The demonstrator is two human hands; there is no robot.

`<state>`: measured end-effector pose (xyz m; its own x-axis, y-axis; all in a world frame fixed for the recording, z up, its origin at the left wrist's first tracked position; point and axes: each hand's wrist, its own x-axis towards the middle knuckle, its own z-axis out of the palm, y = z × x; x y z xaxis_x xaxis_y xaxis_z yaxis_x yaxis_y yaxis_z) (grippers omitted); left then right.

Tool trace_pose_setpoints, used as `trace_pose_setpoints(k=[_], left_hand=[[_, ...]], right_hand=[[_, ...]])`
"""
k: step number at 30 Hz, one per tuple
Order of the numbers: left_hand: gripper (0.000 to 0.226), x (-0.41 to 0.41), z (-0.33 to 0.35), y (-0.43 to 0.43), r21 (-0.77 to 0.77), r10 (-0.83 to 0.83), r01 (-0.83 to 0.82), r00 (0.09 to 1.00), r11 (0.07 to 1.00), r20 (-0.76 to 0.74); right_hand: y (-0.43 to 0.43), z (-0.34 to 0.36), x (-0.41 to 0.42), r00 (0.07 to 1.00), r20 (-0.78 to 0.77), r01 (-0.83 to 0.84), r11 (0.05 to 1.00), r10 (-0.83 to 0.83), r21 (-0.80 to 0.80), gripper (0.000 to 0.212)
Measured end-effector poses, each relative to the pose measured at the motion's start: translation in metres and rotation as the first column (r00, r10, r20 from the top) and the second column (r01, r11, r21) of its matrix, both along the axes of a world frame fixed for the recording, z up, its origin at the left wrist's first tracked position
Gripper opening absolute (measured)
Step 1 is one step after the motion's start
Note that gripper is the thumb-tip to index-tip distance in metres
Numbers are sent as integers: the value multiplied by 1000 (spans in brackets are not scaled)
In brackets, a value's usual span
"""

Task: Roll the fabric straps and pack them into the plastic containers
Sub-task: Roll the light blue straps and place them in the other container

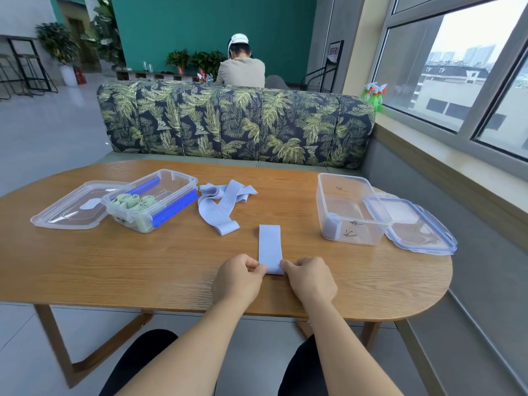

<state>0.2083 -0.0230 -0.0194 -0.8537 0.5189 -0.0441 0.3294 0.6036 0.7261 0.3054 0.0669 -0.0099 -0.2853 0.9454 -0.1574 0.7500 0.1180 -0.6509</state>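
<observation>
A flat lavender strap [270,247] lies lengthwise on the wooden table [143,267]. My left hand [238,277] pinches its near left corner and my right hand [310,277] pinches its near right corner. A heap of loose lavender straps [221,205] lies farther back, left of centre. To the left a clear container with blue clips [160,200] holds several rolled green straps [133,202]. At the right, a clear container [350,207] holds one rolled lavender strap [331,227] in its near left corner.
A clear lid [71,207] lies left of the green-strap container. A blue-trimmed lid [417,227] leans by the right container. A leaf-patterned sofa [237,121] stands behind the table, a person sits beyond it, and a window wall [457,81] runs along the right.
</observation>
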Motion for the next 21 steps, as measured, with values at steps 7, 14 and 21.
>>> trace_pose_setpoints(k=[7,14,21], left_hand=[[17,3,7,-2,-32,5,-4,1000,999,21],[18,11,11,-16,-31,-27,29,997,999,67],[18,24,10,-32,-74,-62,65,997,995,35]], right_hand=[[-7,-2,7,996,-42,-79,996,80,28,31],[-16,0,19,992,-80,-101,995,101,4,23],[-35,0,37,990,-79,-115,993,116,12,23]])
